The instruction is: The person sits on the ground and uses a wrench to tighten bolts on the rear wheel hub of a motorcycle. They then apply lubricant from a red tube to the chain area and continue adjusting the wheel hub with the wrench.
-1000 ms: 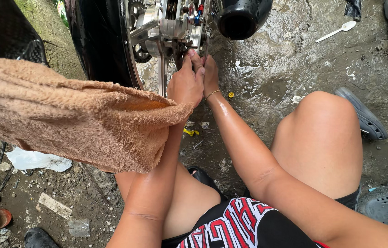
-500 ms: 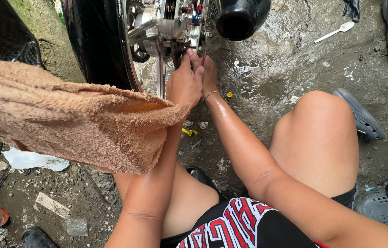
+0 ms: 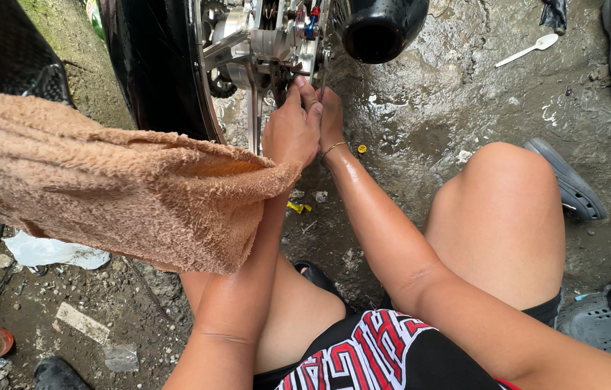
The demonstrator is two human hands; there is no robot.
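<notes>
Both hands meet at the shiny metal hub [image 3: 269,50] of a motorcycle wheel, beside the smooth black tyre [image 3: 150,65]; the left hand [image 3: 292,130] is curled, fingertips pressed on a small metal part, though what it grips I cannot tell; the right hand [image 3: 331,115] sits just behind it, mostly hidden, its grip unclear, a thin gold bracelet [image 3: 333,148] at the wrist; a fuzzy tan towel [image 3: 103,180] drapes over the left forearm; a glossy black exhaust pipe [image 3: 381,29] hangs above wet, rough concrete ground [image 3: 450,94]; a white plastic spoon [image 3: 526,50] lies well apart.
</notes>
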